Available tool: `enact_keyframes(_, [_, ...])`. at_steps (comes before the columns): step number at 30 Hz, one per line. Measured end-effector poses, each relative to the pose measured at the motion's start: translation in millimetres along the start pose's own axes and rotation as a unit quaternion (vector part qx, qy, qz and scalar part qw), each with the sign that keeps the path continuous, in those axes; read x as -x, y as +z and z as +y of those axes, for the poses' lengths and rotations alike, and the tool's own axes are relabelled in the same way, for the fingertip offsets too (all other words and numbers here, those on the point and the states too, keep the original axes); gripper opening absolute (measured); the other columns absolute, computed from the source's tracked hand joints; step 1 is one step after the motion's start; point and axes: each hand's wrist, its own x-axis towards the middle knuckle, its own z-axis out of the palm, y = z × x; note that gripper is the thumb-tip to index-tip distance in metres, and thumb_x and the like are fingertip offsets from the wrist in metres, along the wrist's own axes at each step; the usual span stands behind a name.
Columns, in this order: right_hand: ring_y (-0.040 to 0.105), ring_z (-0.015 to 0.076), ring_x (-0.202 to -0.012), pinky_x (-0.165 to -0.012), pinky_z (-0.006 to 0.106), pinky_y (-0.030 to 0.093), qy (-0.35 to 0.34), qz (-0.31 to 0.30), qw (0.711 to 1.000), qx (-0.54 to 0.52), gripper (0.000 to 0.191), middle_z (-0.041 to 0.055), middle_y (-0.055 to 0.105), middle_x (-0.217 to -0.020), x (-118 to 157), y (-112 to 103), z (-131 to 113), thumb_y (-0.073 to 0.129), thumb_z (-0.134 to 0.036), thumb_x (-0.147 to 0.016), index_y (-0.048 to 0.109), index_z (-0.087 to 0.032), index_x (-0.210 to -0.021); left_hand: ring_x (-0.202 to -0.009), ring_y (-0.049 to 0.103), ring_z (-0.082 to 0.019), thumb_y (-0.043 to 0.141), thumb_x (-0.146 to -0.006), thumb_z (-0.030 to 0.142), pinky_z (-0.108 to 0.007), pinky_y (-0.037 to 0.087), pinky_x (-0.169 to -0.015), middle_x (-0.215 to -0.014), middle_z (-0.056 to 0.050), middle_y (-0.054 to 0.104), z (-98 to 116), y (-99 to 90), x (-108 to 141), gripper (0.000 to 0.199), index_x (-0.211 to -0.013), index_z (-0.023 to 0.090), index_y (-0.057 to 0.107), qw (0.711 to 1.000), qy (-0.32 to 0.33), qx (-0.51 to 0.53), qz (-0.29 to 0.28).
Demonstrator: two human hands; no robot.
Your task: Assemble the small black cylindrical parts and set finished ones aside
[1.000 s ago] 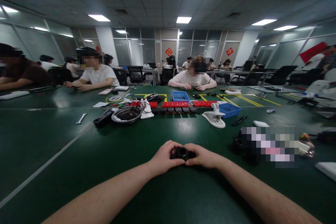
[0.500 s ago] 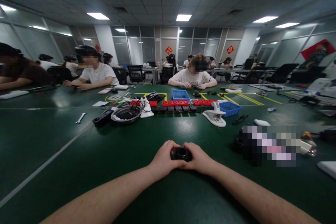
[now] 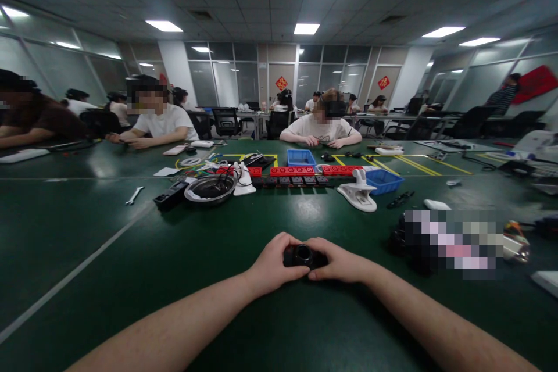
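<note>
Between my hands, low over the green table (image 3: 244, 325), is a small black device with a round, ring-like opening (image 3: 304, 253) facing up toward me. My left hand (image 3: 275, 263) is closed around its left side, thumb along the near edge. On the other side my right hand (image 3: 339, 261) grips the device's right end, its thumb at the near edge and its fingers over the far side. Much of the black body is covered by my fingers, so its exact kind does not show.
Ahead lie red strips (image 3: 292, 171), a blue bin (image 3: 382, 181), a white clip stand (image 3: 358, 192) and a metal bowl (image 3: 210, 189) with black cables. A wrench (image 3: 135, 196) lies left; a blurred-out item (image 3: 453, 241) sits right. A person (image 3: 322, 122) works opposite.
My right hand has shifted slightly to the right, uncovering more of the black device's right side. The left hand stays nearly where it was.
</note>
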Motion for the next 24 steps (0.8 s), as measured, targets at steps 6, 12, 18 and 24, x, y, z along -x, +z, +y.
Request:
enact_keyframes(6, [0.047, 0.0172, -0.087, -0.077, 0.028, 0.036, -0.013, -0.019, 0.998, -0.053, 0.032, 0.0023, 0.052, -0.090, 0, -3, 6, 0.060, -0.027, -0.068, 0.053, -0.015, -0.097, -0.071, 0.045, -0.013, 0.063, -0.062, 0.031, -0.022, 0.037, -0.058, -0.084, -0.001, 0.047, 0, -0.1, 0, 0.032, -0.089, 0.018, 0.051, 1.000, 0.007, 0.010, -0.007])
enact_keyframes(12, [0.047, 0.0177, -0.087, -0.077, 0.029, 0.035, -0.016, -0.022, 0.998, -0.064, 0.030, 0.0027, 0.053, -0.092, -1, -3, 5, 0.060, -0.026, -0.067, 0.055, -0.015, -0.095, -0.071, 0.044, -0.013, 0.064, -0.061, 0.030, -0.023, 0.038, -0.062, -0.084, -0.001, 0.046, -5, 1.0, -1, 0.041, -0.098, 0.020, 0.050, 1.000, 0.020, 0.008, -0.001])
enact_keyframes(18, [0.047, 0.0171, -0.084, -0.075, 0.028, 0.036, -0.003, -0.014, 0.998, -0.068, 0.029, 0.0016, 0.053, -0.087, 0, -3, 4, 0.060, -0.027, -0.066, 0.056, -0.015, -0.093, -0.070, 0.044, -0.013, 0.063, -0.062, 0.032, -0.023, 0.037, -0.061, -0.083, 0.000, 0.046, -2, -0.6, 0, 0.036, -0.095, 0.021, 0.053, 1.000, 0.014, -0.002, -0.016])
enact_keyframes(24, [0.047, 0.0145, -0.072, -0.060, 0.023, 0.035, 0.062, 0.036, 0.997, 0.003, 0.036, -0.0002, 0.051, -0.077, -2, 7, 5, 0.067, -0.033, -0.057, 0.054, -0.015, -0.084, -0.069, 0.043, -0.013, 0.066, -0.058, 0.036, -0.023, 0.036, -0.059, -0.081, 0.000, 0.046, 1, 2.3, 2, 0.038, -0.090, 0.019, 0.054, 1.000, -0.015, 0.004, -0.002])
